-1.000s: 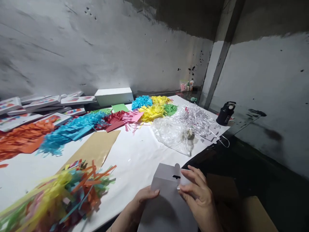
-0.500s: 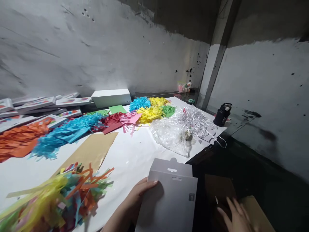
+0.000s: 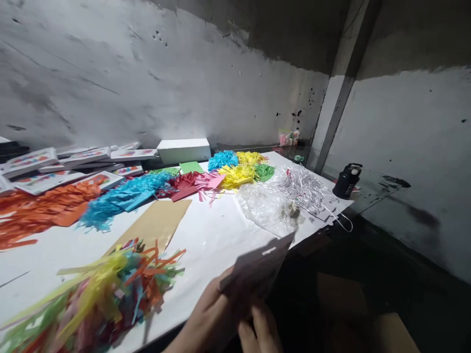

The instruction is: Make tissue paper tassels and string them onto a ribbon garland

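Note:
At the table's near edge, my left hand (image 3: 209, 311) is closed around the left side of a flat cardboard box (image 3: 270, 260) with a hang-hole tab at its top. The box is tilted and in shadow, so its printing is hard to read. My right hand (image 3: 259, 326) is at the lower part of the box, its fingers bent against it and partly dark. To the left of my hands lies a bunch of multicoloured tissue-paper tassels (image 3: 121, 289). Behind it a flat brown paper piece (image 3: 158, 220) rests on the white-covered table (image 3: 209, 235).
Fringed paper bundles in orange (image 3: 47, 208), blue (image 3: 125, 196) and yellow (image 3: 235, 175) line the back. Printed boxes (image 3: 84, 157) are piled at the left. A clear plastic bag (image 3: 263, 203), white cord (image 3: 305, 189) and a black bottle (image 3: 346, 181) stand right; cartons (image 3: 395, 333) sit below.
My right hand has come from the cartons at the lower right to the flat box. The box has turned from its pale face to a shadowed, tilted side. The view has shifted slightly left.

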The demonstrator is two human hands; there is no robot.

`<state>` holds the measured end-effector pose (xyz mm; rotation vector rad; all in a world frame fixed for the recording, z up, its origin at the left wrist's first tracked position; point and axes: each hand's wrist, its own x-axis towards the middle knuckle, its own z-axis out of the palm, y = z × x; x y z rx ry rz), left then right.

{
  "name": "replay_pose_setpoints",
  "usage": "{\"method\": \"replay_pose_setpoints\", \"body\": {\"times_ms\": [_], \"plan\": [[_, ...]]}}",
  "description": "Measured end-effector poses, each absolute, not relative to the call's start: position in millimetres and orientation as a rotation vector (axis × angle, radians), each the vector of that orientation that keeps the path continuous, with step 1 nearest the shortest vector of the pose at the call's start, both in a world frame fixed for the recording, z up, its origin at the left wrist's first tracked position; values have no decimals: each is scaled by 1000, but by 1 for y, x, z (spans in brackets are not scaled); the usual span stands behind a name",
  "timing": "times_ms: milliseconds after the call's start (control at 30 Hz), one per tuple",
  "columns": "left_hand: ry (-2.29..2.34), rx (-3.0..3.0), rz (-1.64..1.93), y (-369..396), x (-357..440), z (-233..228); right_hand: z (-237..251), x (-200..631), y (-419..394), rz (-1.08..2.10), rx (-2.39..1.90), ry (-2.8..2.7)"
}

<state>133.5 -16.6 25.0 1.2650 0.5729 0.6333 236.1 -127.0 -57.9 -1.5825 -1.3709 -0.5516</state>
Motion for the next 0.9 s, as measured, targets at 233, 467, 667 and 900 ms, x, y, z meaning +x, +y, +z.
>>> {"method": "replay_pose_setpoints", "body": {"times_ms": [233, 467, 667, 900], "plan": [[551, 933, 337, 16, 108, 25, -6, 289, -118, -787, -1569, -1453], [411, 755, 329, 12, 112, 16, 19, 297, -111, -565, -1466, -1595], [477, 708, 367, 9, 112, 15, 14, 290, -108, -453, -1367, -1509], [470, 701, 351, 5, 116, 16, 18, 293, -111, -243, -1376, -1487]]}}
